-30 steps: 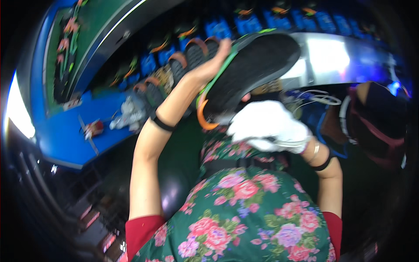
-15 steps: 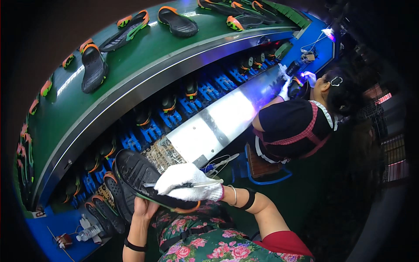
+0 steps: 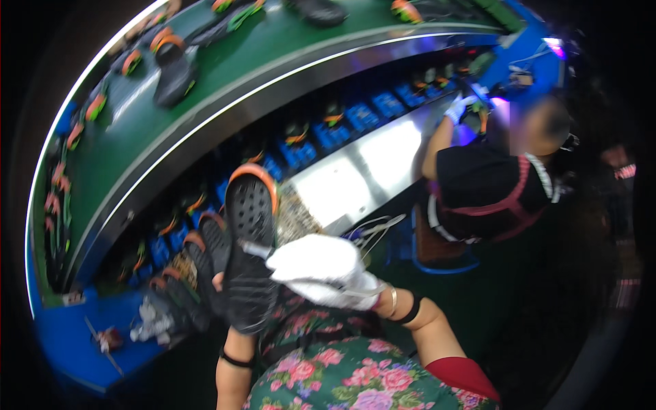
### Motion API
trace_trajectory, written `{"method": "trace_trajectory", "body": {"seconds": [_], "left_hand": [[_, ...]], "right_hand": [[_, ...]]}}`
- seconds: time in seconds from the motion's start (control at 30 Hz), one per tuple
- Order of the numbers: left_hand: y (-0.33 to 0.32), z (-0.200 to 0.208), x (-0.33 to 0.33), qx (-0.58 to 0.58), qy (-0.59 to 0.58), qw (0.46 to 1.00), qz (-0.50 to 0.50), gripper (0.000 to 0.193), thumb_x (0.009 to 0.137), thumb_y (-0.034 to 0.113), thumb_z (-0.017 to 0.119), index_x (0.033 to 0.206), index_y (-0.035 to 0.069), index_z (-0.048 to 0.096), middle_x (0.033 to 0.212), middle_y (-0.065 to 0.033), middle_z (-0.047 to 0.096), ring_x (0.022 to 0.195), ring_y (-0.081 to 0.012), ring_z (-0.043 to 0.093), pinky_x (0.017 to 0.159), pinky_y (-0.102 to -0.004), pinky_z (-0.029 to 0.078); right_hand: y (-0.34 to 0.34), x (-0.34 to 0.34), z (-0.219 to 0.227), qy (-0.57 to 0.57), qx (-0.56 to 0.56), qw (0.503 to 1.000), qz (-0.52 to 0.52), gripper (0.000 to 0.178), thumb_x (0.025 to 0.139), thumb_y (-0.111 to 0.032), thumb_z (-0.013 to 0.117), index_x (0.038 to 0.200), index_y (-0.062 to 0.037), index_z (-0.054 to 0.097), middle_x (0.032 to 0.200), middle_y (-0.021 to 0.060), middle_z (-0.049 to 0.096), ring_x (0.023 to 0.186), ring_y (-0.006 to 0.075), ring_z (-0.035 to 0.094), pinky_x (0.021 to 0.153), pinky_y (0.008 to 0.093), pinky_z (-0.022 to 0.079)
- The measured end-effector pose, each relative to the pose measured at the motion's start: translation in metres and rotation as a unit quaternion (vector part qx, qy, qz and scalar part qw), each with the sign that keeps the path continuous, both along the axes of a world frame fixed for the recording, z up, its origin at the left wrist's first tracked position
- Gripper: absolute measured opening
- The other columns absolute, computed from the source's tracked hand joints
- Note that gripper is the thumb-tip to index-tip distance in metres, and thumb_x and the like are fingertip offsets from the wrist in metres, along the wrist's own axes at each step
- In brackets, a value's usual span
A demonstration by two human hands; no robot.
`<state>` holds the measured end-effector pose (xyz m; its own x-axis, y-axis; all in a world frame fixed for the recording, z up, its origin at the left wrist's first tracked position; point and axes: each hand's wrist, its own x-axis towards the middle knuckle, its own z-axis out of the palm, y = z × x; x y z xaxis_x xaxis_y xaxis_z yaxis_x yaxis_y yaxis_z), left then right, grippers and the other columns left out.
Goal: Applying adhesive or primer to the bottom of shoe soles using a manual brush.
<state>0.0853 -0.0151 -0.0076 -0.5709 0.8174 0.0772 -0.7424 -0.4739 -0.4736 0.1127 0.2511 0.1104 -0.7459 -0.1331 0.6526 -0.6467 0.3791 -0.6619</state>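
My left hand (image 3: pixel 219 281) holds a black shoe sole (image 3: pixel 251 229) from beneath, with its orange-rimmed, dimpled end pointing away from me. Most of that hand is hidden behind the sole; a fingertip shows at the left edge. My right hand (image 3: pixel 321 270), in a white knit glove, is closed on a thin pale-handled tool (image 3: pixel 255 250). The tool's light tip lies over the middle of the sole. Motion blur hides whether it touches, and what kind of tool it is.
More soles (image 3: pixel 198 266) stand at my left, near a crumpled clear plastic item (image 3: pixel 152 320) on a blue table (image 3: pixel 61 348). Ahead runs a green belt (image 3: pixel 232 72) carrying soles, above blue holders (image 3: pixel 298 156). A co-worker (image 3: pixel 485 178) sits at the right beside a metal panel (image 3: pixel 369 171).
The sole has turned from a slant to nearly upright, its orange-rimmed end now away from me. My right hand has shifted slightly right with the tool. The whole view has swung too.
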Motion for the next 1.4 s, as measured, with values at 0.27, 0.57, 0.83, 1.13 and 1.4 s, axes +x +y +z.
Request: {"method": "trace_trajectory", "body": {"seconds": [0.27, 0.57, 0.83, 1.13, 1.4], "left_hand": [[0.065, 0.008, 0.02, -0.246, 0.113, 0.96, 0.077, 0.1, 0.088, 0.082, 0.048, 0.159, 0.012, 0.035, 0.159, -0.016, 0.043, 0.144, -0.035, 0.045, 0.121, -0.0535, 0.035], [0.046, -0.002, 0.033, -0.478, 0.195, 0.853, 0.077, 0.087, 0.097, 0.069, 0.049, 0.158, 0.009, 0.034, 0.156, -0.0181, 0.045, 0.141, -0.0355, 0.049, 0.119, -0.0539, 0.038], [0.042, -0.022, 0.023, -0.251, 0.147, 0.95, 0.113, 0.089, 0.097, 0.072, 0.046, 0.155, 0.006, 0.038, 0.151, -0.0191, 0.051, 0.137, -0.0351, 0.053, 0.118, -0.0531, 0.039], [0.049, 0.003, 0.006, -0.436, 0.156, 0.879, 0.112, 0.096, 0.093, 0.082, 0.041, 0.15, 0.005, 0.047, 0.144, -0.0192, 0.058, 0.132, -0.034, 0.058, 0.113, -0.0514, 0.046], [0.054, 0.01, -0.016, -0.457, 0.205, 0.855, 0.133, 0.108, 0.088, 0.089, 0.032, 0.161, 0.01, 0.025, 0.162, -0.016, 0.035, 0.145, -0.0425, 0.04, 0.12, -0.0597, 0.035]], "right_hand": [[-0.009, -0.015, -0.009, 0.007, 0.034, 0.999, -0.016, 0.034, 0.081, -0.002, 0.078, 0.114, -0.0091, 0.077, 0.113, 0.009, 0.076, 0.105, 0.0279, 0.073, 0.091, 0.038, 0.057], [-0.035, -0.017, -0.006, -0.042, 0.066, 0.997, 0.002, 0.036, 0.085, -0.002, 0.071, 0.121, -0.0097, 0.075, 0.121, 0.0089, 0.074, 0.114, 0.0298, 0.07, 0.098, 0.0398, 0.054], [-0.04, -0.016, -0.01, -0.033, 0.034, 0.999, 0.019, 0.038, 0.083, -0.002, 0.073, 0.121, -0.01, 0.075, 0.122, 0.009, 0.074, 0.113, 0.0294, 0.07, 0.098, 0.0402, 0.053], [-0.042, -0.02, -0.02, -0.026, -0.029, 0.999, -0.03, 0.022, 0.076, 0.002, 0.077, 0.096, -0.0057, 0.079, 0.102, 0.0121, 0.078, 0.101, 0.0301, 0.075, 0.09, 0.0396, 0.057], [-0.046, -0.018, -0.033, -0.068, -0.101, 0.992, -0.019, 0.02, 0.076, 0.004, 0.078, 0.094, -0.0052, 0.079, 0.099, 0.0112, 0.078, 0.097, 0.0286, 0.075, 0.089, 0.0391, 0.057]]}}
